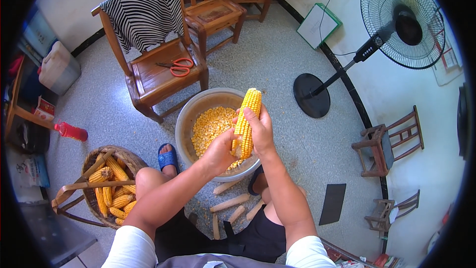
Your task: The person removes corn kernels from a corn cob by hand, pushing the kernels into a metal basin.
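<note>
A yellow corn cob [248,113] is held slanted over the right side of a wide metal basin [182,119]. My right hand [263,130] wraps around it, the thumb lying along the rows of kernels. At its lower end, my left hand [219,149] grips the cob with the thumb pressed against the kernels. A pale bare strip shows there, where kernels are gone. Loose corn kernels [212,123] cover the bottom of the basin. Part of the left fingers is hidden by the cob.
A wicker basket [137,160] of unshelled corn cobs [119,169] stands by my left knee. Several stripped cobs [230,202] lie between my feet. Red-handled scissors [181,67] rest on a wooden chair [163,74] beyond the basin. A standing fan [311,95] is at the right.
</note>
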`<state>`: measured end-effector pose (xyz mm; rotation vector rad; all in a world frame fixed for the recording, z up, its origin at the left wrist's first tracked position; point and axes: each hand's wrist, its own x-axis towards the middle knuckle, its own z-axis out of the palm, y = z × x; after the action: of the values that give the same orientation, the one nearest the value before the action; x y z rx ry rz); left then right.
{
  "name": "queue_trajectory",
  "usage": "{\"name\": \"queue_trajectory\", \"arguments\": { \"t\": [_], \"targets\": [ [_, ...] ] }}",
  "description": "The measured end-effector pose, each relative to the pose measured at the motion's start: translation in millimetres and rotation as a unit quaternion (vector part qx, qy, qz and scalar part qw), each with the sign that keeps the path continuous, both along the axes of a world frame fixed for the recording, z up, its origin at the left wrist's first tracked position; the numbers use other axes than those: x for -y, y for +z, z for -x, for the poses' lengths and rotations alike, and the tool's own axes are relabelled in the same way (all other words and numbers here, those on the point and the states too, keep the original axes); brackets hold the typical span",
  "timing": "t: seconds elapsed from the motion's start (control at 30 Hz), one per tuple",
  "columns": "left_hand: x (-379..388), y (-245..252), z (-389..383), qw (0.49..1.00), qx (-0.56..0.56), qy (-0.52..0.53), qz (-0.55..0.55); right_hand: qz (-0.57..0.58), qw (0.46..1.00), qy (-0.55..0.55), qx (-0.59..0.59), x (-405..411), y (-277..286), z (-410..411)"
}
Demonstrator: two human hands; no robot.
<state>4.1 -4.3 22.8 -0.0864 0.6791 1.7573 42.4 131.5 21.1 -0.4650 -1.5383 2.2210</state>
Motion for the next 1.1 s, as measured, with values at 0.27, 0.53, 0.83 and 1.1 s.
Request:
{"name": "queue_trajectory", "arguments": {
  "t": [0.27, 0.53, 0.83, 1.1],
  "targets": [
    [0.2, -12.7, -1.2, 0.993, -0.112, -0.002, 0.045, 0.056, 0.998, -0.011, 0.016, 4.3, 5.1, 1.5],
    [-1.0, -3.2, -1.3, 0.983, -0.171, -0.024, 0.067, 0.122, 0.992, 0.007, 0.024, -4.8, 7.9, -1.6],
    [0.1, 1.9, 2.2, 0.998, -0.021, 0.005, 0.060, 0.088, 0.996, 0.012, 0.004, -2.0, 7.9, 0.2],
    [1.3, -6.8, 0.0, 0.993, -0.112, -0.028, 0.010, 0.116, 0.993, 0.005, 0.018, -3.8, 7.3, -0.3]
  ]
}}
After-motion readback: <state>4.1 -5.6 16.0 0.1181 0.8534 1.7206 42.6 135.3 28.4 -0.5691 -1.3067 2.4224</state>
